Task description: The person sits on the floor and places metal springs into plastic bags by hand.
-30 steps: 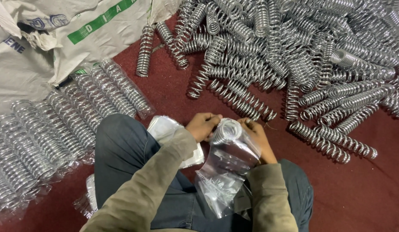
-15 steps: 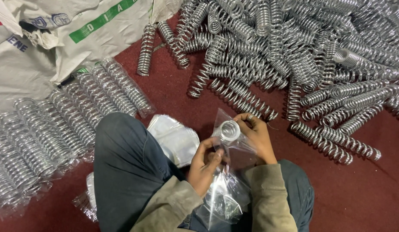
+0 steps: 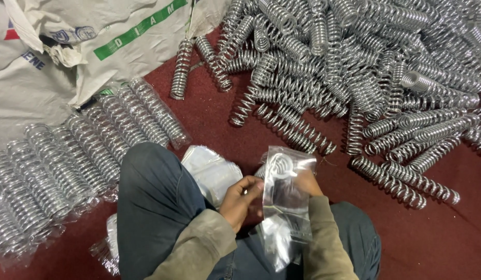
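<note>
Both my hands hold a clear plastic bag [image 3: 288, 199] with a shiny metal coil spring [image 3: 274, 167] inside it, upright over my lap. My left hand [image 3: 242, 199] grips the bag's left edge about halfway down. My right hand [image 3: 305, 181] is behind the bag near its top, mostly hidden by the plastic. The spring's round top end shows through the bag's upper part.
A big heap of loose silver springs [image 3: 354, 67] covers the red floor [image 3: 432, 243] ahead and to the right. Bagged springs [image 3: 90, 150] lie in rows on the left by a white woven sack [image 3: 69, 52]. A stack of empty clear bags [image 3: 212, 171] rests by my left knee.
My left hand dropped from the bag's top to its lower edge, then came up to mid-height. The bag now stands taller around the spring.
</note>
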